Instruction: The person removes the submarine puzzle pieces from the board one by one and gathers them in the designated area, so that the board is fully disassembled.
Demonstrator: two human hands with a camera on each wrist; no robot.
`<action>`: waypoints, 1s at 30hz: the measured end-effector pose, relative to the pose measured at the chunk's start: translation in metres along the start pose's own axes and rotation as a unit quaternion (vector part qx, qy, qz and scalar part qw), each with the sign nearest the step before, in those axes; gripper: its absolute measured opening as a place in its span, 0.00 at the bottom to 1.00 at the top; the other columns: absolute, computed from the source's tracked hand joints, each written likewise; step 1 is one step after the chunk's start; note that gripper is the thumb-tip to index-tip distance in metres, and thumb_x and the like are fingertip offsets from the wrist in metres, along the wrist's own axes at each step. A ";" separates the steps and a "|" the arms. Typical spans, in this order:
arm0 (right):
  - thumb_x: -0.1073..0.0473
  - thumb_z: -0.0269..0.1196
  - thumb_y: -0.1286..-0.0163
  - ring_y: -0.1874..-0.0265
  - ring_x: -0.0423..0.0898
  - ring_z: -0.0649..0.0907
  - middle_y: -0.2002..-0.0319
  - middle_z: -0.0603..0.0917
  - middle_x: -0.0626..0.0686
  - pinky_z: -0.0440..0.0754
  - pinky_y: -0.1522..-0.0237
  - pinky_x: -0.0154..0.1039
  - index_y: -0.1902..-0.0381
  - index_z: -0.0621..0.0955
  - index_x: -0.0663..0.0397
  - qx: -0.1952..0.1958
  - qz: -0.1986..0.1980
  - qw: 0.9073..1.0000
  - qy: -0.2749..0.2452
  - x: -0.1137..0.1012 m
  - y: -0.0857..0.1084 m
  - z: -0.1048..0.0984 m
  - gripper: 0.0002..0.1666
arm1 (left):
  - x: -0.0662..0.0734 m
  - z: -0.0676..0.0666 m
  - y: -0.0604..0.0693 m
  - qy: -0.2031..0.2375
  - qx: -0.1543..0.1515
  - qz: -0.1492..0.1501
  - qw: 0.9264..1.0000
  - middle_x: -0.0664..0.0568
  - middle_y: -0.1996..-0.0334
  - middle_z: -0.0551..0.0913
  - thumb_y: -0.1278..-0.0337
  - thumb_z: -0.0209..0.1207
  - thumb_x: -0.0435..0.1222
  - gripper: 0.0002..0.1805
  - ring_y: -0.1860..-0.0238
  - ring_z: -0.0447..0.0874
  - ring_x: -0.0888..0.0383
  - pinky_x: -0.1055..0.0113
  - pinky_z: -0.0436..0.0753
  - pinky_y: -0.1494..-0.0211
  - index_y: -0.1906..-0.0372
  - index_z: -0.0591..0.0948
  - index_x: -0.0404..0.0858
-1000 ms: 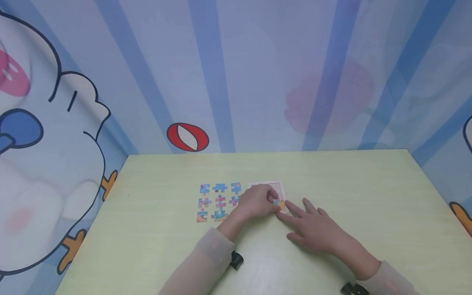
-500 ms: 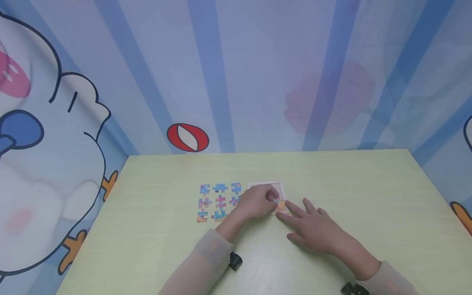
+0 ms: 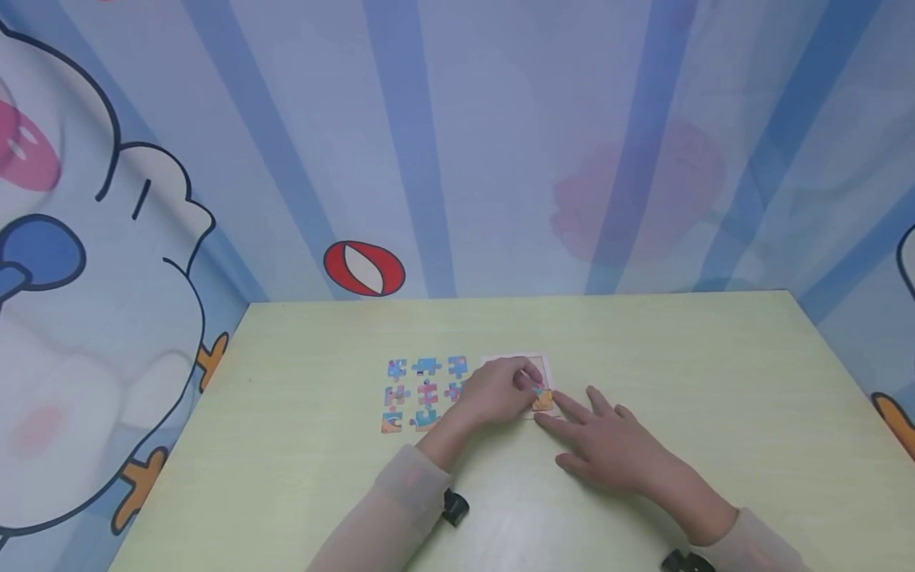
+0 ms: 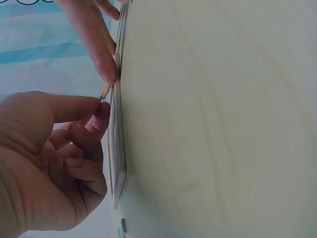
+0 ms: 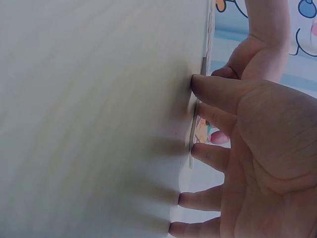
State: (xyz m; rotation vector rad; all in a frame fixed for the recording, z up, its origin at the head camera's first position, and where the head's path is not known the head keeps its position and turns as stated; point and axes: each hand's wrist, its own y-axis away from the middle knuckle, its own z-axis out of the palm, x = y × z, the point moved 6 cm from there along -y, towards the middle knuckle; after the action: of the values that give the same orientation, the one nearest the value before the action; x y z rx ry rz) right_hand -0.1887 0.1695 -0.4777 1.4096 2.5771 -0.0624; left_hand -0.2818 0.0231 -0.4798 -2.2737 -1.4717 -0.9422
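Note:
In the head view my left hand (image 3: 493, 391) reaches over a small square puzzle tray (image 3: 547, 365) with a pale rim. Its thumb and index finger pinch an orange jigsaw piece (image 3: 543, 400) at the tray's near right corner. The left wrist view shows that piece (image 4: 104, 91) slightly tilted at the fingertips; whether it lies flat in the corner I cannot tell. My right hand (image 3: 618, 446) is spread flat, with fingertips on the table and against the tray's right corner. Most of the tray's inside is hidden by my left hand.
Several loose jigsaw pieces (image 3: 427, 392) lie in rows left of the tray, some partly covered by my left wrist. The pale table (image 3: 307, 477) ends at a cartoon-printed backdrop (image 3: 500, 159). Each wrist wears a black band (image 3: 455, 507).
The orange piece has turned and shifted slightly in my left fingers, so more of its face shows at the corner. My right hand stays put.

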 end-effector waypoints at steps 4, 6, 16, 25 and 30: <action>0.42 0.63 0.25 0.31 0.78 0.66 0.23 0.67 0.57 0.74 0.46 0.74 0.24 0.73 0.35 0.002 -0.001 1.000 0.005 -0.001 0.000 -0.001 0.34 | -0.001 -0.003 0.002 0.005 0.006 -0.006 1.000 0.62 0.64 0.84 0.38 0.62 0.36 0.09 0.66 0.80 0.62 0.63 0.78 0.61 0.56 0.86 0.53; 0.43 0.63 0.25 0.31 0.78 0.67 0.23 0.67 0.57 0.74 0.46 0.74 0.24 0.73 0.35 0.000 0.000 1.000 0.003 -0.002 0.000 -0.001 0.33 | -0.002 -0.005 0.003 0.008 0.006 -0.010 1.000 0.61 0.63 0.84 0.37 0.62 0.37 0.09 0.65 0.80 0.62 0.63 0.78 0.61 0.55 0.86 0.53; 0.42 0.63 0.25 0.30 0.78 0.65 0.23 0.67 0.57 0.72 0.45 0.76 0.24 0.73 0.35 -0.008 0.010 1.000 0.000 0.000 0.000 0.000 0.33 | -0.012 -0.022 0.017 0.026 0.017 -0.028 0.999 0.60 0.59 0.85 0.34 0.59 0.41 0.09 0.61 0.81 0.58 0.58 0.79 0.59 0.54 0.85 0.55; 0.42 0.63 0.25 0.30 0.78 0.66 0.23 0.67 0.57 0.72 0.44 0.76 0.24 0.73 0.36 -0.007 0.007 1.000 0.001 -0.001 -0.001 0.001 0.33 | -0.036 -0.044 0.044 0.054 0.036 -0.018 0.998 0.58 0.61 0.83 0.32 0.61 0.40 0.08 0.72 0.80 0.57 0.59 0.78 0.65 0.52 0.86 0.51; 0.42 0.62 0.24 0.30 0.79 0.65 0.23 0.67 0.58 0.71 0.44 0.77 0.24 0.72 0.37 -0.013 0.012 1.000 -0.002 -0.002 -0.001 0.000 0.34 | -0.049 -0.056 0.056 0.062 0.046 -0.013 0.997 0.55 0.61 0.84 0.32 0.61 0.38 0.08 0.75 0.79 0.57 0.60 0.78 0.66 0.53 0.86 0.48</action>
State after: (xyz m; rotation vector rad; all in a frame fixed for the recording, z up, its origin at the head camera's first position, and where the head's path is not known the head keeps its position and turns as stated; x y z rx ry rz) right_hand -0.1885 0.1676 -0.4772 1.4288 2.5486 -0.0276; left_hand -0.2663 -0.0668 -0.4635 -2.0969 -1.4633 -0.9839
